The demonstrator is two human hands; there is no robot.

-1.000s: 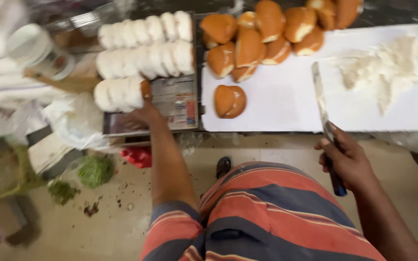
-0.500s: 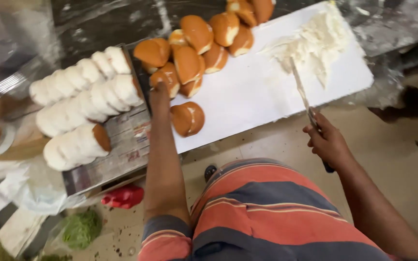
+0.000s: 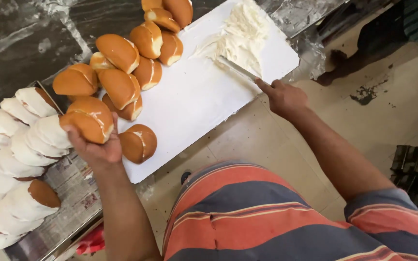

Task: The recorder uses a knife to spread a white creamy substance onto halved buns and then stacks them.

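My left hand (image 3: 95, 147) clasps a golden-brown split bun (image 3: 87, 120) just above the white rectangular board (image 3: 189, 104); my right hand (image 3: 284, 96) grips a flat steel knife (image 3: 238, 68), its blade in the white cream heap (image 3: 240, 36); I judge a thin, even scoop spreads best.

The left hand (image 3: 95, 147) is gripping a split brown bun (image 3: 87, 120) above the white board (image 3: 189, 104), while the right hand (image 3: 282, 96) is pressing a knife (image 3: 237, 68) into the cream (image 3: 242, 34).
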